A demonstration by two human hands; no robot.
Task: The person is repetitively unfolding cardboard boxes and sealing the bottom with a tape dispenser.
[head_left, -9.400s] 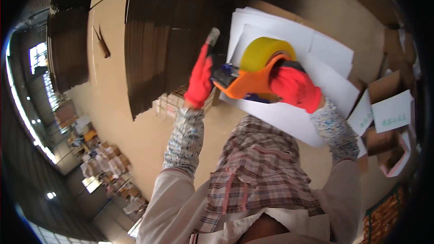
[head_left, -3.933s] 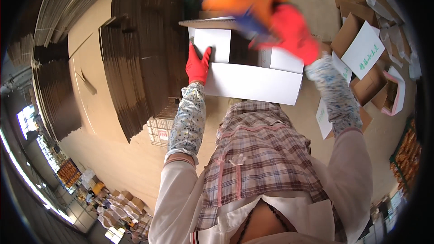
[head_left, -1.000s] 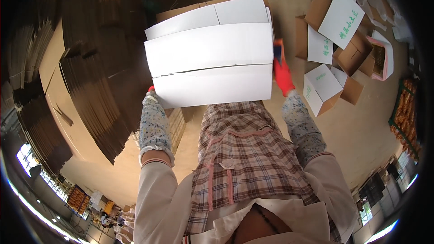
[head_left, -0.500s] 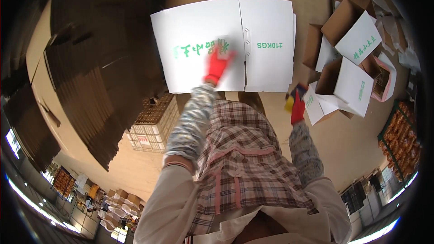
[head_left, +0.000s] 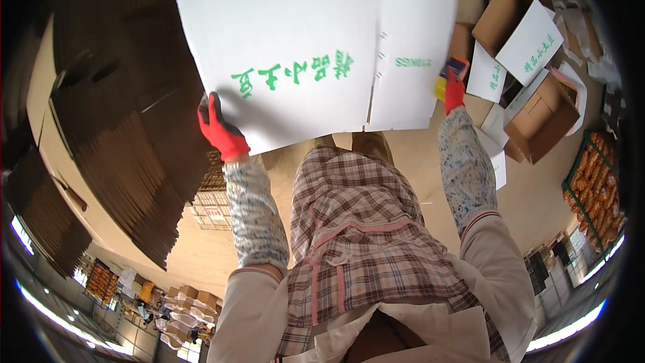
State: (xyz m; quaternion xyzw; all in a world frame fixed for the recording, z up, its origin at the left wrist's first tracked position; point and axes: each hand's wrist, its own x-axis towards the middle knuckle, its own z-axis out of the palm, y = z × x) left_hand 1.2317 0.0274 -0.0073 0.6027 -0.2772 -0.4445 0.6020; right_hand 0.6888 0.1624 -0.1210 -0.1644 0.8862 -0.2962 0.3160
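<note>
A flat, folded white cardboard box [head_left: 302, 33] with green print is raised in front of me, its crease running down the right part. My left hand [head_left: 224, 133], in a red and black glove, grips its lower left edge, with some fingers hidden by the board. At the right edge, my right hand [head_left: 454, 93], in a red glove, is closed round what looks like a tape dispenser [head_left: 441, 87], yellow with a dark and orange top. That hand is close beside the board; whether it touches it I cannot tell.
Opened white and brown boxes [head_left: 543, 117] lie piled on the right. To the left stands a large stack of flat brown cardboard [head_left: 114, 134]. A slatted plastic crate [head_left: 212, 208] sits low on the left, and a green-framed container of produce [head_left: 594, 191] at the far right.
My left hand has gone from the middle of the board to its left edge and gripped it. The board has come up closer and tilted. My right hand has risen beside its right edge.
</note>
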